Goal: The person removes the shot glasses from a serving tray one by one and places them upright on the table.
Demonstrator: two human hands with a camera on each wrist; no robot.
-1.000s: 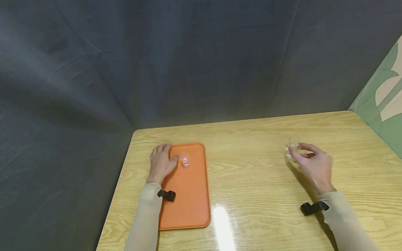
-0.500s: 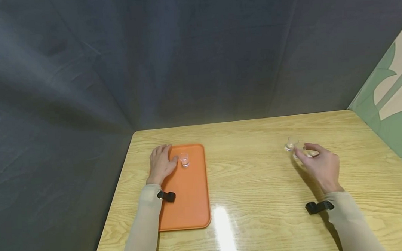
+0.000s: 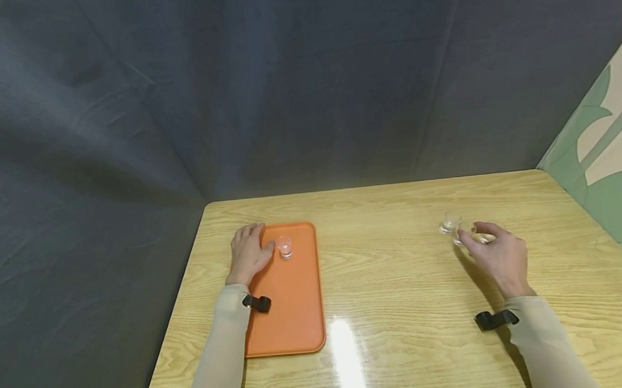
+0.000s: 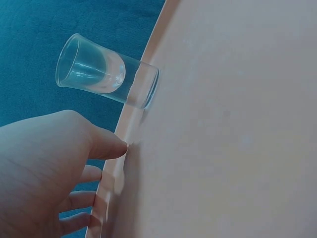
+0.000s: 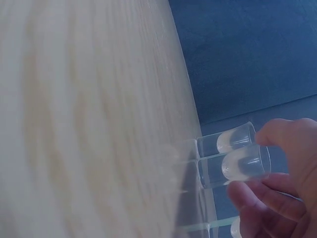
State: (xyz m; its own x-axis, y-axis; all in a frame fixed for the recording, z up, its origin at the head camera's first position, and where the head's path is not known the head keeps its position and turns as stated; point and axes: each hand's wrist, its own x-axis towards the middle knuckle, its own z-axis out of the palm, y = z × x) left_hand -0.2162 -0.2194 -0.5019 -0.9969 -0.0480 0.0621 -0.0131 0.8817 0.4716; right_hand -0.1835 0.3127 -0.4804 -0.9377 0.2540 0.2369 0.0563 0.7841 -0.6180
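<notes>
An orange tray (image 3: 290,310) lies on the table's left side. My left hand (image 3: 248,254) holds its far left edge, the thumb on the inside of the rim and the fingers at the outer side. A clear shot glass (image 4: 109,72) stands upright on the tray, just beyond that thumb and apart from it. At the right, my right hand (image 3: 498,261) pinches a shot glass (image 5: 235,166) near its rim between thumb and fingers. Close behind it stands another shot glass (image 3: 450,221). A third shot glass (image 5: 235,228) is partly hidden by the fingers.
The wooden table (image 3: 387,260) runs between the tray and the right-hand glasses. A dark curtain (image 3: 328,100) hangs along the back and left edges. A green patterned surface (image 3: 614,209) borders the right side.
My right hand has moved slightly right, from the farther shot glass to the one beside it, leaving the first standing on the table. The left hand stays put on the tray.
</notes>
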